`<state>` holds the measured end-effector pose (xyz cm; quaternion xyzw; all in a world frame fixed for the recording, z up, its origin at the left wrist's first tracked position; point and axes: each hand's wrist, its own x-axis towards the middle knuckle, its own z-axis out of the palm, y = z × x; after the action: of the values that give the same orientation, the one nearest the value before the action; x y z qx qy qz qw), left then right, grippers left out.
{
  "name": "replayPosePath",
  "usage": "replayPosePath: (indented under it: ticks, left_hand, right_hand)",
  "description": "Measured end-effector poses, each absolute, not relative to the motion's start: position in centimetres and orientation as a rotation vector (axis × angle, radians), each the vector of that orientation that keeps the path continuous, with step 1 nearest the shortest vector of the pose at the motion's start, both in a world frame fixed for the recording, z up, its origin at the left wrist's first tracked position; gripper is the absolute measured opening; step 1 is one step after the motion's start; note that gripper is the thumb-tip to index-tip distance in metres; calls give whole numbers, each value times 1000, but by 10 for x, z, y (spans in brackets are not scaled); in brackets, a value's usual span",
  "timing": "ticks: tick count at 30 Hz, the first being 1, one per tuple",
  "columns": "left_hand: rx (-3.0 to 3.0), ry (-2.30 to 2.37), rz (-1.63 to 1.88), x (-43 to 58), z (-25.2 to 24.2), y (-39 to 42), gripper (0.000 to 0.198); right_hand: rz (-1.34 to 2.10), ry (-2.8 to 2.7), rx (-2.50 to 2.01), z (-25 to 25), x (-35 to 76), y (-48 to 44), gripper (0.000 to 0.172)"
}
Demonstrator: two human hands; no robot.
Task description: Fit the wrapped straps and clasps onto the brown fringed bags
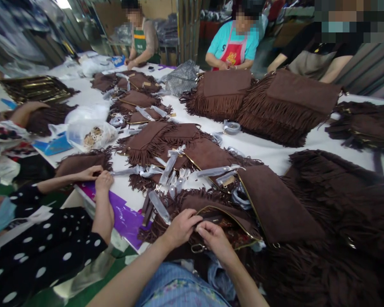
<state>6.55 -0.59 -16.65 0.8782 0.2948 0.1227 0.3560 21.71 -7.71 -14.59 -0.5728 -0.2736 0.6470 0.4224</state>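
A brown suede fringed bag [230, 217] with a gold zipper lies open at the table's near edge. My left hand [181, 228] is closed in a pinch on the bag's upper edge near the opening. My right hand [215, 239] sits right beside it, fingers curled on the same edge and the patterned lining. A metal ring [196, 248] hangs just below both hands. A flat brown flap piece [278, 204] lies to the right of the bag.
Several more fringed brown bags [284, 106] and plastic-wrapped straps [169, 168] cover the white table [262, 149]. A co-worker in a polka-dot sleeve [51, 247] works at my left, hands [97, 175] on a bag. Three people stand at the far side. A plastic bag of parts [89, 132] lies left.
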Motion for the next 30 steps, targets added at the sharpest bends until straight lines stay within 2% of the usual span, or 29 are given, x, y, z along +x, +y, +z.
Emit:
replayPosePath:
  ticks: [8, 13, 19, 30]
  left_hand:
    - [1868, 939, 563, 83, -181, -6, 19]
    - [1836, 946, 580, 83, -176, -8, 16]
    - [1842, 978, 575, 85, -178, -9, 18]
    - [1793, 921, 593, 78, -173, -20, 34]
  right_hand:
    - [1431, -663, -1612, -152, 224, -84, 40]
    - [1255, -713, -1720, -163, 216, -79, 31]
    - [1207, -743, -1749, -165, 209, -76, 22]
    - [1145, -632, -1651, -173, 206, -72, 28]
